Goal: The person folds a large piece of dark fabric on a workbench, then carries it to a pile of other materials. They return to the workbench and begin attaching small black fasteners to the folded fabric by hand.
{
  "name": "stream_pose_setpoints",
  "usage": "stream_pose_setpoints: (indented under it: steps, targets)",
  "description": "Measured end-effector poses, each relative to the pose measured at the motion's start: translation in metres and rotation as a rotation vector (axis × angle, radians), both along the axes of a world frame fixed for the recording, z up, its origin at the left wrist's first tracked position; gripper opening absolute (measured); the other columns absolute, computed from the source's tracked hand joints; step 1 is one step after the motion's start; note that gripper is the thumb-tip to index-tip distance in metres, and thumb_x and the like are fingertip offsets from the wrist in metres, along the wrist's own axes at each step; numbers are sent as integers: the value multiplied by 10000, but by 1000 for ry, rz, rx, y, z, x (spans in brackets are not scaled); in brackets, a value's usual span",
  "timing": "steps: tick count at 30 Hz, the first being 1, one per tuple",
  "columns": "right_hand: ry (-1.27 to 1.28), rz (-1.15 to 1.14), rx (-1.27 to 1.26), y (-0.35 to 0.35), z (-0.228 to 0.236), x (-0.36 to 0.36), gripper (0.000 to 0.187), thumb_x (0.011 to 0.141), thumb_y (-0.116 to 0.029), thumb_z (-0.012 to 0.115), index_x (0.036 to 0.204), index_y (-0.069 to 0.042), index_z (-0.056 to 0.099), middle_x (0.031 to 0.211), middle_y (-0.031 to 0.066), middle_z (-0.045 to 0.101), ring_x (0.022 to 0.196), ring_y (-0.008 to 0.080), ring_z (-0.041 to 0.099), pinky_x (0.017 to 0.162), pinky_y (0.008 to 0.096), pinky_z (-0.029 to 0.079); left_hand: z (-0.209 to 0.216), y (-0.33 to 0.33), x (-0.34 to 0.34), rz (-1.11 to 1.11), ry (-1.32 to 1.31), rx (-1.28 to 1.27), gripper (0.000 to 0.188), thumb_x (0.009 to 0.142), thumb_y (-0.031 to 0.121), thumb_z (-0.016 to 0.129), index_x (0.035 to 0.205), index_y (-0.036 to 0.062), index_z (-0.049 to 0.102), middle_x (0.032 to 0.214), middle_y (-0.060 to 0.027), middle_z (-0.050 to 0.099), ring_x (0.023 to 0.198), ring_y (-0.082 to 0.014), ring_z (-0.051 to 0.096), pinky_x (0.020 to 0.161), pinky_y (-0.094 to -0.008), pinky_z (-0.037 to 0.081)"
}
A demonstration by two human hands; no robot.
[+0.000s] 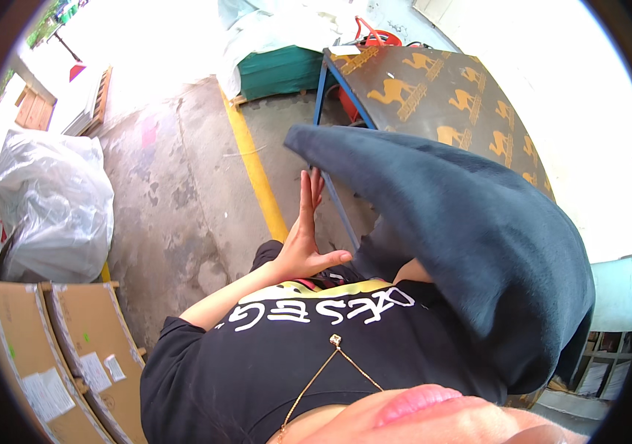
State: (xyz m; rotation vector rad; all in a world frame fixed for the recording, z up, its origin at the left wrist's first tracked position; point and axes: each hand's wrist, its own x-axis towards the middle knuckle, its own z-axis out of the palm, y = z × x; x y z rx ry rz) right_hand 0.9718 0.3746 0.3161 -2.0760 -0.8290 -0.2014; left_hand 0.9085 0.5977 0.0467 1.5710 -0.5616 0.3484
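The fingers of the left hand (302,248) are straight and point up and away, and the thumb sticks out to the side. The fingertips are right by the edge of a big dark blue cloth (456,214); I can't tell if they touch it. The right hand is hidden under the cloth, so I can't tell if its fingers are gripping. The cloth is in front of the person and to the right, covering most of the right arm (412,272). It looks soft and a bit fuzzy, with big, round folds and a narrow tip.

Past it is a flat brown board (441,103) with yellow camel shapes, on blue legs (321,92). The hard gray floor (175,170) is blotchy, with a yellow stripe (253,163). On the left are crinkly plastic (57,200) and flat-topped cardboard boxes (20,325).
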Motion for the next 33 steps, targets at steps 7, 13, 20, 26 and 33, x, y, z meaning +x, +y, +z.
stream_pose_setpoints:
  steps: [7, 13, 20, 26, 33]
  targets:
    - [-420, -270, 315, 18, -36, 142, 646, 1063, -442, 311, 1577, -66, 203, 1642, 159, 198, 1477, 354, 287, 1163, 597, 300, -77, -16, 199, 101, 106, 412, 1468, 647, 564, 883, 1560, -28, -103, 1596, -380, -58, 1502, -519, -45, 1184, -605, 79]
    - [-798, -937, 1007, 16, -66, 253, 625, 1074, -424, 306, 1577, -69, 202, 1642, 158, 196, 1478, 353, 286, 1163, 599, 301, 31, -45, 459, 467, -415, 226, 1382, 677, 580, 848, 1573, -27, -11, 1583, -407, -21, 1496, -536, -50, 1159, -652, 1]
    - [367, -786, 1581, -226, -190, 337, 710, 1082, -442, 308, 1602, -152, -79, 1669, 177, 62, 1449, 461, 318, 1146, 627, 312, 105, -212, 641, 99, -433, 448, 828, 823, 384, 789, 1493, 77, 411, 1489, -257, 420, 1407, -411, 376, 1114, -527, 331]
    - [66, -976, -395, -211, -271, 351, 429, 875, -247, 734, 1290, -162, 664, 1414, 128, 580, 1423, 360, 411, 1169, 469, 328, -9, -220, 563, -574, -46, 703, 580, 891, 476, 680, 1347, 124, 610, 1471, -163, 502, 1438, -345, 364, 1153, -558, 272]
    - [-16, -1119, -1201, -300, -257, 338, 979, 696, -370, 857, 1541, -324, 365, 1656, -6, 238, 1531, 307, 183, 1181, 625, 175, -90, -169, 530, -211, -222, 1084, 709, 952, 535, 554, 1547, 192, 380, 1631, -144, 273, 1519, -398, 167, 1192, -637, 76]
